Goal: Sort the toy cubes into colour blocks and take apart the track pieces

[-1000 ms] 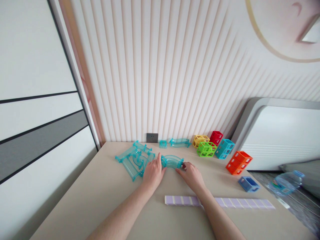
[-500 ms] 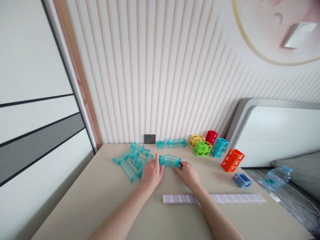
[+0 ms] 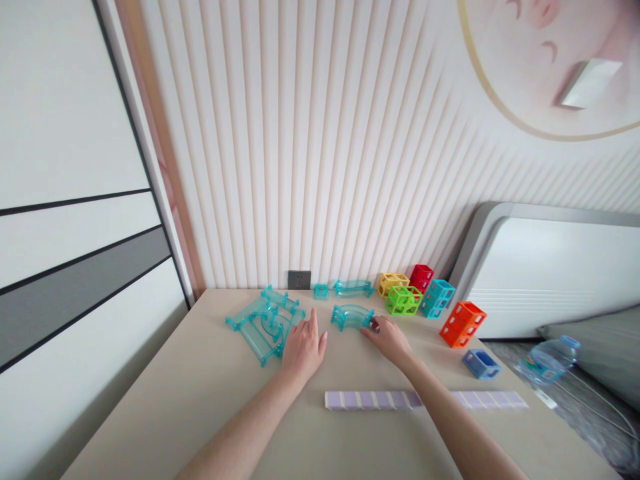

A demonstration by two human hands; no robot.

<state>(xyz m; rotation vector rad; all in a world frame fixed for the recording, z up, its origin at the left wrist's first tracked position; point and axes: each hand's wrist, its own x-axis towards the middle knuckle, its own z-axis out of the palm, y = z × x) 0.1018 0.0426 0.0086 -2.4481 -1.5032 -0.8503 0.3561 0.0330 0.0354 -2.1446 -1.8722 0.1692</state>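
A translucent teal curved track piece (image 3: 353, 316) is in the middle of the table, its right end pinched by my right hand (image 3: 390, 339). My left hand (image 3: 303, 347) rests to the left of that piece, apart from it, with index finger stretched forward and thumb spread. Beside my left fingers lies a cluster of teal track pieces (image 3: 256, 339), straight and curved, partly overlapping. The left hand covers the cluster's right edge. Near the wall are another long teal track piece (image 3: 353, 288) and a small teal connector piece (image 3: 321, 291).
To the right stand open-frame blocks: yellow (image 3: 393, 283), green (image 3: 403, 301), red (image 3: 423, 278), teal (image 3: 437, 298), orange (image 3: 463, 324) and blue (image 3: 481, 364). A lilac strip (image 3: 367, 400) crosses the near table, partly under my right forearm. A plastic bottle (image 3: 550, 360) lies beyond the right edge.
My right hand has moved to the right with the curved track piece, away from my left hand. The left hand stays nearly in place, now clear of that piece.
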